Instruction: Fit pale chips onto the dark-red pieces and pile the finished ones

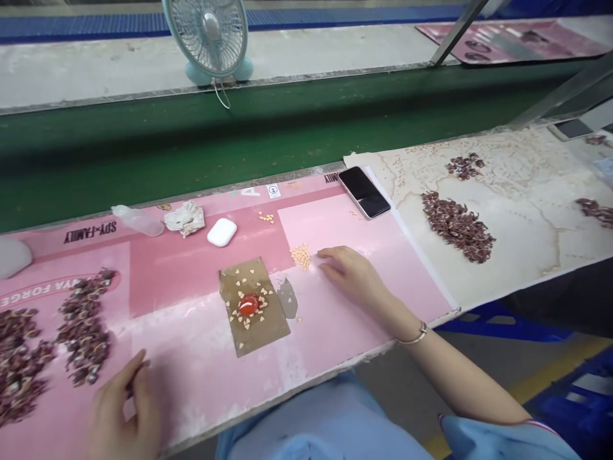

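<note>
The right hand lies half-curled on the pink desk mat, its grip loose and empty, fingertips just beside a heap of pale flakes. The left hand pinches thumb to finger, grip almost closed – anything in it is too small to tell – near a pile of dark red clusters. Between the hands, heart-shaped flakes ring a red blob on a brown square sheet.

Glossy phone glass, matt pink mat
</note>
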`<action>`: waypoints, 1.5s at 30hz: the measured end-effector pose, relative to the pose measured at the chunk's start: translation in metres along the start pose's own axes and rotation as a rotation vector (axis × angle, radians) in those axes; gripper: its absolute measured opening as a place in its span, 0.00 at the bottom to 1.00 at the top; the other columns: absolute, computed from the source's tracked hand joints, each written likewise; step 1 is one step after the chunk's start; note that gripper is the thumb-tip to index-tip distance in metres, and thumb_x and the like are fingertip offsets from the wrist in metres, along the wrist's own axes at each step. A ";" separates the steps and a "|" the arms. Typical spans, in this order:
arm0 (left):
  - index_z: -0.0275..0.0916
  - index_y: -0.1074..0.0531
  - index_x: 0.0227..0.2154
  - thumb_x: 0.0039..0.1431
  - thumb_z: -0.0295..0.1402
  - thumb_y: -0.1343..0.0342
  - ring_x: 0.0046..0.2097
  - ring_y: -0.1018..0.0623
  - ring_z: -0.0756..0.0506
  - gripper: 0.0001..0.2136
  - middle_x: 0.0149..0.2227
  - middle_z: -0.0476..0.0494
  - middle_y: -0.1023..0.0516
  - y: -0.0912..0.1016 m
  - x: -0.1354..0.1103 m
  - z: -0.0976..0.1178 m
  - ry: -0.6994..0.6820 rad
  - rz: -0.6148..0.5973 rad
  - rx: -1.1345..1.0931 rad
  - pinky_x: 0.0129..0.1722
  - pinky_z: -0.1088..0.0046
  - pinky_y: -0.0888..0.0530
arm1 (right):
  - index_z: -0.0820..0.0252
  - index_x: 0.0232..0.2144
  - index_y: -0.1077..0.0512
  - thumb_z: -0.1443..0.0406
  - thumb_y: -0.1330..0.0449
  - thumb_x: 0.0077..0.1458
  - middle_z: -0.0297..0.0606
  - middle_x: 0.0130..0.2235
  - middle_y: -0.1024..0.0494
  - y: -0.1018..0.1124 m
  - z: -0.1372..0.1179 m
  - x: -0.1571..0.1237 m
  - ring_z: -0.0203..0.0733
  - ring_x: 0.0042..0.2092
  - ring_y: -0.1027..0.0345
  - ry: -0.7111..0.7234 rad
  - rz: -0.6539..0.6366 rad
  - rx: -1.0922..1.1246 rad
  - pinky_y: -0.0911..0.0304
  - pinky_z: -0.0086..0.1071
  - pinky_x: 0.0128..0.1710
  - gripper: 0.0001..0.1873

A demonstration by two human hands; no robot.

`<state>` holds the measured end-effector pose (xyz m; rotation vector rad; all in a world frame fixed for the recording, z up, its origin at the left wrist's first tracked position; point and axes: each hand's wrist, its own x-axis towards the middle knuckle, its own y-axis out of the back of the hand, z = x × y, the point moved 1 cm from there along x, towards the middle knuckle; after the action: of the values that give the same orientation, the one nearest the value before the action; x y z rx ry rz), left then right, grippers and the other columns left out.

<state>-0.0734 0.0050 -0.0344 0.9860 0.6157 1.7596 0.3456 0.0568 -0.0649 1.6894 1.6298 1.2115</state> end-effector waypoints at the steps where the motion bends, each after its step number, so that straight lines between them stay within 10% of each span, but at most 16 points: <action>1: 0.41 0.23 0.42 0.65 0.37 0.44 0.36 0.23 0.44 0.08 0.37 0.45 0.21 -0.002 0.001 0.007 -0.029 0.001 0.006 0.31 0.70 0.32 | 0.54 0.46 0.25 0.66 0.43 0.64 0.41 0.43 0.17 -0.007 -0.009 0.003 0.48 0.45 0.22 -0.027 -0.005 0.023 0.24 0.43 0.46 0.11; 11: 0.43 0.24 0.45 0.69 0.35 0.47 0.43 0.20 0.45 0.08 0.43 0.44 0.19 -0.012 -0.012 0.010 -0.111 -0.177 -0.140 0.42 0.71 0.24 | 0.54 0.42 0.24 0.67 0.44 0.65 0.39 0.42 0.16 -0.015 -0.018 0.023 0.46 0.43 0.21 -0.040 0.031 0.006 0.23 0.41 0.43 0.09; 21: 0.45 0.23 0.45 0.68 0.31 0.47 0.40 0.20 0.48 0.09 0.41 0.45 0.20 -0.012 -0.006 0.029 -0.235 -0.241 -0.222 0.28 0.81 0.26 | 0.53 0.38 0.24 0.67 0.43 0.62 0.38 0.38 0.16 -0.016 -0.015 0.021 0.46 0.41 0.21 -0.008 0.093 0.000 0.23 0.40 0.42 0.07; 31: 0.48 0.20 0.45 0.70 0.33 0.47 0.41 0.19 0.48 0.11 0.40 0.45 0.20 -0.029 -0.011 0.087 -0.120 -0.442 -0.525 0.30 0.81 0.23 | 0.52 0.40 0.26 0.63 0.41 0.61 0.37 0.37 0.16 -0.011 -0.020 0.009 0.44 0.37 0.22 -0.037 0.173 0.082 0.23 0.40 0.39 0.05; 45: 0.47 0.20 0.45 0.68 0.28 0.47 0.42 0.18 0.48 0.12 0.41 0.43 0.19 -0.033 -0.009 0.088 -0.108 -0.493 -0.598 0.38 0.79 0.20 | 0.54 0.45 0.26 0.61 0.41 0.58 0.39 0.37 0.15 -0.005 -0.010 -0.003 0.45 0.34 0.22 -0.150 0.150 0.100 0.22 0.40 0.35 0.12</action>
<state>0.0195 0.0064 -0.0155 0.4545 0.2068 1.3153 0.3349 0.0529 -0.0654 1.9453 1.5192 1.0573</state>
